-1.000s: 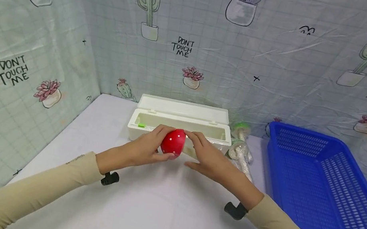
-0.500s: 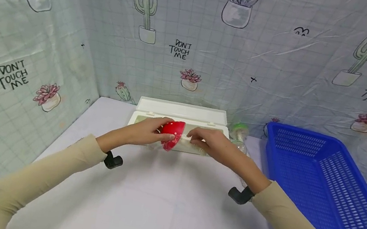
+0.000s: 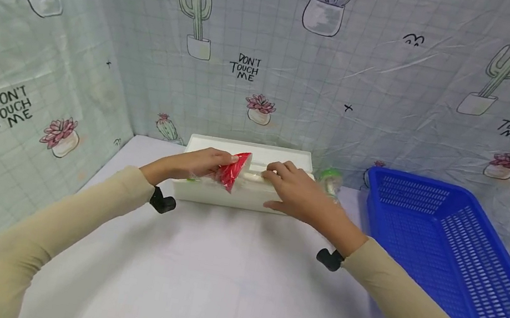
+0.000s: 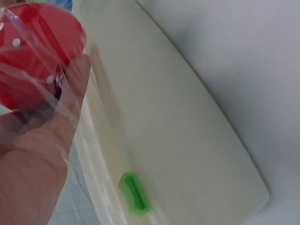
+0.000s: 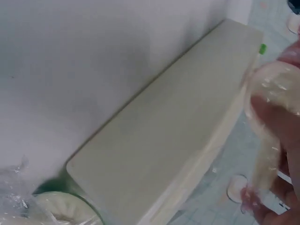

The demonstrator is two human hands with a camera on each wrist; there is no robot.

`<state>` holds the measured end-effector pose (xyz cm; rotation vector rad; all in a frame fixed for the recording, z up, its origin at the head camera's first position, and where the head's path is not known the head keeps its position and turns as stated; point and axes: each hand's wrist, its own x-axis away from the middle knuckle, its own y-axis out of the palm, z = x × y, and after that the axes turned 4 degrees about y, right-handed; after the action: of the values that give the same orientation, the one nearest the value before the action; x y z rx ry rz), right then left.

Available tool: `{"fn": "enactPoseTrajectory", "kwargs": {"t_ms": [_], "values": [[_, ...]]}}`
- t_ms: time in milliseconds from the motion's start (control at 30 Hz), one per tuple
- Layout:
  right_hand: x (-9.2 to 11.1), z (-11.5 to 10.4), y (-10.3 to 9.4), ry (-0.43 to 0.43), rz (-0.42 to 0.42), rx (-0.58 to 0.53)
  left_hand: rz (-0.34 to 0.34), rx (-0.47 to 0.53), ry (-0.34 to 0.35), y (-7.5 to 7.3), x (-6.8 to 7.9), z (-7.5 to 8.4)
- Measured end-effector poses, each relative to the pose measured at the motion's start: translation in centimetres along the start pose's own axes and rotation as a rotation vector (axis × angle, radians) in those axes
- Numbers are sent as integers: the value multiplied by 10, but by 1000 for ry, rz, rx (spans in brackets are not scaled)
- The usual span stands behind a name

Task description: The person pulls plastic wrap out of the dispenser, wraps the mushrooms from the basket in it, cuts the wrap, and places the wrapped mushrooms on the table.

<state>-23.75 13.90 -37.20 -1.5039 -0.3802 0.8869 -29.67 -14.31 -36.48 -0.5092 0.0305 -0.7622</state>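
A toy mushroom in clear plastic wrap, with a red white-dotted cap (image 3: 234, 171) and a cream stem (image 5: 265, 168), is held sideways over the open white box (image 3: 228, 198). My left hand (image 3: 196, 163) grips the cap; in the left wrist view its fingers bend round the red side (image 4: 37, 51). My right hand (image 3: 302, 195) is at the stem. In the right wrist view, the thumb crosses the cream underside and fingertips meet the stem's end. A small green clip (image 4: 133, 194) sits on the box's rim.
Another plastic-wrapped mushroom with a green cap (image 3: 331, 176) lies just right of the box. A large blue basket (image 3: 451, 259) stands on the right of the white table (image 3: 213, 287). Behind hangs a cactus-printed curtain (image 3: 149, 62).
Both hands have carried the mushroom away from me, over the box. The mushroom has turned sideways, its cap to the left. The right hand, apart from it at first, has come to its stem.
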Motion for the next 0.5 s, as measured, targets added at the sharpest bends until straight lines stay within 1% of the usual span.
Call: {"fn": "enactPoseTrajectory", "kwargs": {"t_ms": [100,167,200,300,367,433,500], "values": [[-10,-1,2,66,-44,-22,-26,52,4,-4,-3,0],[-18,-1,1,116,-57,-79,-47,74,15,-7,-4,-1],[-22,0,0,128,-61,-100,-53,80,21,-9,-4,-1],[-32,4,-4,128,-118,-142,-80,84,42,-13,-6,-2],[-38,8,-8,94,-180,-181,-92,66,42,-15,-7,-1],[-44,14,-10,80,-255,-250,-110,49,39,-18,-9,-2],[-49,21,-10,80,-319,-342,-130,36,19,-20,-11,-3]]}}
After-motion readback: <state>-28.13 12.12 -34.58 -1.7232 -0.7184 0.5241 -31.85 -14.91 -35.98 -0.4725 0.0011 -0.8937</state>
